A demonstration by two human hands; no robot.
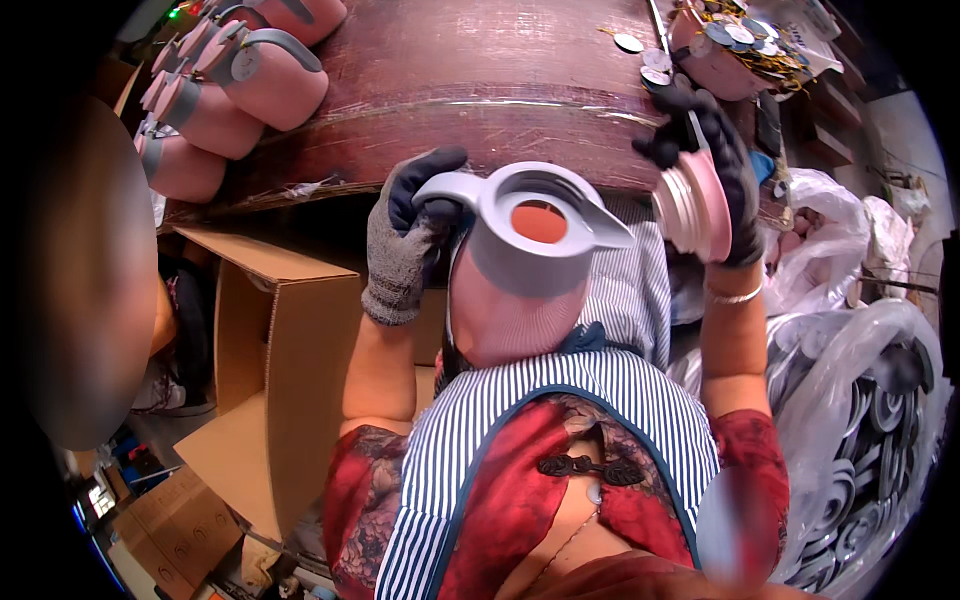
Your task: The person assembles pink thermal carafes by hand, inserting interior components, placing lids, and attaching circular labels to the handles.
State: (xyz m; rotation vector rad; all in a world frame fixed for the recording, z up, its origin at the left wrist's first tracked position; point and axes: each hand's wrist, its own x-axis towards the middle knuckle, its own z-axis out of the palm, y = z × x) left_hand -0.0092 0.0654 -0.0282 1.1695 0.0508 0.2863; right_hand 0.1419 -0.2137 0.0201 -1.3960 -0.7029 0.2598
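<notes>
A vacuum jug, pink with a grey collar, spout and handle, stands close in front of my apron, its round mouth opening facing up. Inside that opening an orange-red surface shows. My left hand, in a grey and black work glove, is closed around the jug's handle. To the right of the jug, my right hand, also gloved, grips a pink screw cap with white threads. The cap is apart from the jug, its threads pointing left. Part of the cap is hidden by the palm and fingers.
Several pink jugs stand on the dark red table at back left. A pink container heaped with round tags is at back right, loose tags beside it. An open cardboard box lies left; a plastic bag of grey parts, right.
</notes>
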